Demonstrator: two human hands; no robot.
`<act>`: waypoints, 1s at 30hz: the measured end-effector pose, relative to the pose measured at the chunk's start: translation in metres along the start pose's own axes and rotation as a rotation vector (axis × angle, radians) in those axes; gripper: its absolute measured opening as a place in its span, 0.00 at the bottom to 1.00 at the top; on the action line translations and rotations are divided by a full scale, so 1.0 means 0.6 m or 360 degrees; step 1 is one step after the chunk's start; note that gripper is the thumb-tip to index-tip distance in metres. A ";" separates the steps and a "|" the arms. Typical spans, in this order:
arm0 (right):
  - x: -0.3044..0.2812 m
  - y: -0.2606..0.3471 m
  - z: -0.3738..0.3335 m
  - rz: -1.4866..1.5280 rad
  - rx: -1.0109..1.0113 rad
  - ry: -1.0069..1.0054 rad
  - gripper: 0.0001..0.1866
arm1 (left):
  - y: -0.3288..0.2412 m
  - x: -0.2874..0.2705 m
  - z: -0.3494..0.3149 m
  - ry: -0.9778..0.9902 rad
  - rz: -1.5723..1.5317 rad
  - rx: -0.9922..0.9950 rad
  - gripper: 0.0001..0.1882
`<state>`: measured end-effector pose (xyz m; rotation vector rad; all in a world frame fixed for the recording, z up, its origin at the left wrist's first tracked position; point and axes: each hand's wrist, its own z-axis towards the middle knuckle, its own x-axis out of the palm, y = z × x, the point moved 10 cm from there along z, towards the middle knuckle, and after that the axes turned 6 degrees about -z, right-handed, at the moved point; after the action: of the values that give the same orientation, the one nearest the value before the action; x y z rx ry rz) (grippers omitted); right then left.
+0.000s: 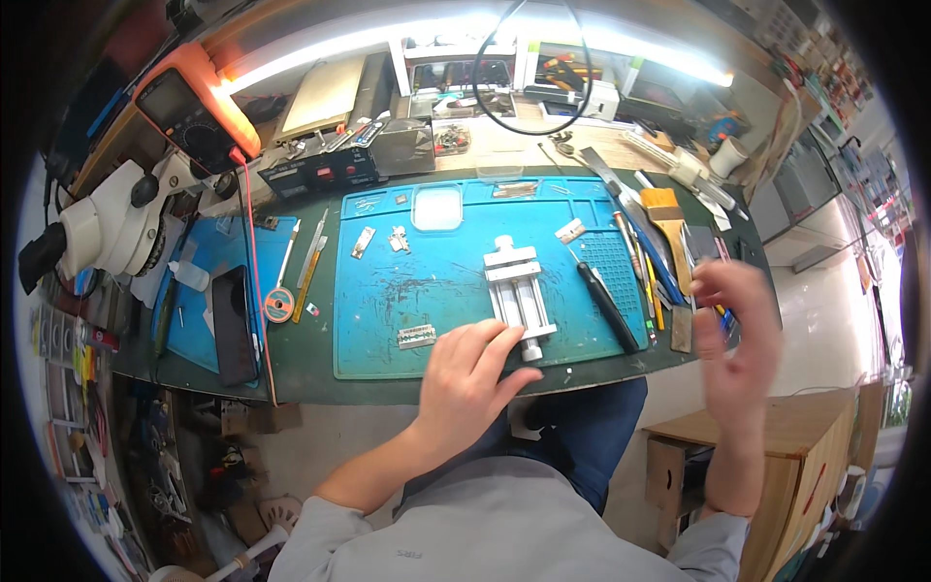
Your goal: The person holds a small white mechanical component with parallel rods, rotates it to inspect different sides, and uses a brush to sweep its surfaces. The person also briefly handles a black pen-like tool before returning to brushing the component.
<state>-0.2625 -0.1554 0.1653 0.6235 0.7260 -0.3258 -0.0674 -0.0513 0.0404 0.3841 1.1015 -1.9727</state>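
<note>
Bright white strip lighting (669, 58) glows along the back of a cluttered workshop, above a dark green-topped table (407, 390). On the large, scratched blue work mat (388, 306), right of its middle, lies a small silver metal vise (517, 296) with two parallel rails and a round knob at its near end. Beside that near end is the left hand (475, 364), its thumb and fingers apart on either side of the knob; whether the fingertips touch the vise is hard to tell. Raised over the table's right edge, the right hand (734, 325) is blurred, its fingers bent; whether it grips anything, I cannot tell.

Left of the vise lies a flat silver razor blade (417, 337), and to its right a slim black-handled tool (609, 308) slants across the mat. Farther up are a clear, square, shallow dish (438, 208) and small silver metal parts (399, 240). Beyond the black-handled tool, a flat brush with tan bristles and a wooden handle (669, 225) lies among other hand tools. Toward the far left stand an orange-cased multimeter (199, 109) and a white microscope with black eyepieces (112, 218), with a dark smartphone (234, 330) lying nearer the person.
</note>
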 end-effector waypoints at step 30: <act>0.024 -0.274 -0.005 -0.1313 0.0591 0.0032 0.07 | 0.033 -0.059 -0.019 -0.0191 -0.0182 -0.0078 0.20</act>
<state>-0.3326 -0.2814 0.0853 0.6510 0.9297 -1.2374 -0.0317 -0.0291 0.0443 0.1771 1.1140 -2.0362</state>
